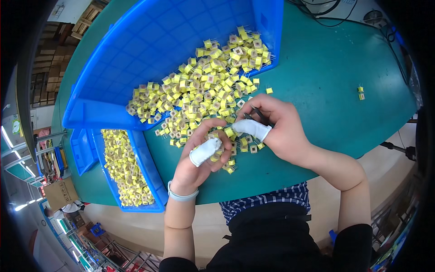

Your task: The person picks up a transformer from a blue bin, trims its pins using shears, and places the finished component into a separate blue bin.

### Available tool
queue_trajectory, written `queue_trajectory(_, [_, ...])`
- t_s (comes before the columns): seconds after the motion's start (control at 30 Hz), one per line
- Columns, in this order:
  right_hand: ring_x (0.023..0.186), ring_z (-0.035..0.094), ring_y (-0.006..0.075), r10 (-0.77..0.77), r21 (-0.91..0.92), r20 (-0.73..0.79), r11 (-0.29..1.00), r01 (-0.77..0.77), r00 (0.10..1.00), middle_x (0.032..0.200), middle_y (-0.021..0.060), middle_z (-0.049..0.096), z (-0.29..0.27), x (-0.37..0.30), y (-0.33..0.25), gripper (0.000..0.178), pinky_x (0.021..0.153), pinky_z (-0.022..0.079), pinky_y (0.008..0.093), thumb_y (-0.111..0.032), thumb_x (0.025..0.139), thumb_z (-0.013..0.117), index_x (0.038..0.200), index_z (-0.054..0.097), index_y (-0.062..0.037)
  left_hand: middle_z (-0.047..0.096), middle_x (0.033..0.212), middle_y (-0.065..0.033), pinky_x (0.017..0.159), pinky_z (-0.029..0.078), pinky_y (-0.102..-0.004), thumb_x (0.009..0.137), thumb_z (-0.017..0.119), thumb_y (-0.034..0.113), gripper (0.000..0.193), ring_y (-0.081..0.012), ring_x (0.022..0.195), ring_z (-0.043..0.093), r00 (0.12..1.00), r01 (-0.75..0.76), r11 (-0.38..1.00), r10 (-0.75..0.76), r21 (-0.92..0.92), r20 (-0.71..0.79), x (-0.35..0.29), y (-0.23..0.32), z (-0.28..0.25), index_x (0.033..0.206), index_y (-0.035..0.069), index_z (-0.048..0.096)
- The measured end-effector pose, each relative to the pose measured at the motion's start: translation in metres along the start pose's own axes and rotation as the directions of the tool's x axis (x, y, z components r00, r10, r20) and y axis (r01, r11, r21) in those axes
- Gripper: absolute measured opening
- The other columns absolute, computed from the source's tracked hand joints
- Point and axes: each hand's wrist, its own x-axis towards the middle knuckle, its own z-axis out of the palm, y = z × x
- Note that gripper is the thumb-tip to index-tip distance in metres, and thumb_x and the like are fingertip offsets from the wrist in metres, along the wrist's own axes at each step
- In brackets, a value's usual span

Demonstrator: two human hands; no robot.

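Note:
My left hand (199, 156), a white cot on its thumb, is curled with yellow showing between the fingers; it seems to hold small yellow-wrapped components with pins. Just to its right, my right hand (285, 129) closes round a slim black tool (262, 116), which looks like tweezers. A white cot covers that thumb too, and its tip meets a yellow component at the left fingertips. Both hands hover over the near edge of a loose pile of yellow components (199, 86). The fingers partly hide what they hold.
A big blue bin (136, 54) lies tipped behind the pile, which spills onto the green table (317, 68). At left stands a smaller blue bin (156, 188) of the same components, beside a blue tray (81, 152). Two components (361, 93) lie far right; cables (331, 18) run behind.

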Motion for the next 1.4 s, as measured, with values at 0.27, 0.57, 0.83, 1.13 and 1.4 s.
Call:
queue_trajectory(0.27, [0.073, 0.048, 0.0025, -0.031, 0.020, -0.004, 0.999, 0.031, 1.000, 0.091, -0.0015, 0.065, -0.003, -0.001, 0.000, 0.017, 0.063, 0.039, 0.0205, -0.006, 0.087, 0.077, 0.097, 0.064, -0.0039, 0.065, 0.091, -0.0073, 0.050, 0.038, -0.0208, 0.095, 0.065, 0.018, 0.033, -0.0106, 0.069, 0.059, 0.988, -0.035, 0.983, 0.061, 0.179, -0.145, 0.004, -0.002, 0.018, 0.122, 0.002, 0.059])
queue_trajectory(0.57, [0.077, 0.054, 0.0041, -0.086, 0.029, 0.088, 0.996, 0.083, 0.992, 0.093, 0.0009, 0.066, -0.004, -0.003, -0.001, 0.017, 0.065, 0.042, 0.0211, -0.005, 0.087, 0.077, 0.099, 0.065, -0.0027, 0.065, 0.084, -0.0039, 0.054, 0.040, -0.0187, 0.093, 0.067, 0.013, 0.022, -0.0066, 0.067, 0.059, 0.980, 0.005, 0.947, 0.059, 0.320, -0.189, 0.002, -0.003, 0.020, 0.113, 0.005, 0.059])
queue_trajectory(0.83, [0.079, 0.059, 0.0062, -0.103, 0.104, 0.085, 0.990, 0.095, 0.991, 0.094, 0.0032, 0.067, -0.003, -0.003, -0.003, 0.015, 0.067, 0.046, 0.0223, -0.007, 0.088, 0.076, 0.099, 0.067, -0.0016, 0.064, 0.085, -0.0039, 0.055, 0.041, -0.0203, 0.093, 0.068, 0.015, 0.022, -0.0071, 0.065, 0.057, 0.982, -0.043, 0.948, 0.098, 0.316, -0.159, 0.002, -0.007, 0.016, 0.110, 0.006, 0.058])
queue_trajectory(1.13, [0.081, 0.067, 0.0127, -0.333, -0.124, -0.098, 0.939, 0.320, 0.938, 0.094, 0.0089, 0.070, 0.008, -0.005, 0.008, 0.023, 0.068, 0.052, 0.0264, -0.004, 0.088, 0.074, 0.110, 0.068, -0.0019, 0.063, 0.101, -0.0092, 0.057, 0.036, -0.0223, 0.099, 0.060, 0.019, 0.022, -0.0104, 0.075, 0.053, 0.976, -0.193, 0.981, 0.193, 0.005, -0.105, 0.002, -0.004, 0.007, 0.116, 0.009, 0.052])
queue_trajectory(1.4, [0.082, 0.070, 0.0297, -0.509, -0.492, -0.117, 0.776, 0.396, 0.853, 0.104, 0.0185, 0.067, 0.025, -0.012, 0.028, 0.056, 0.066, 0.056, 0.0337, 0.004, 0.079, 0.075, 0.131, 0.054, 0.0008, 0.056, 0.089, -0.0054, 0.053, 0.033, -0.0203, 0.098, 0.060, 0.022, 0.024, -0.0085, 0.068, 0.045, 0.937, -0.241, 0.957, 0.273, 0.162, -0.217, 0.003, -0.005, 0.016, 0.116, 0.010, 0.050])
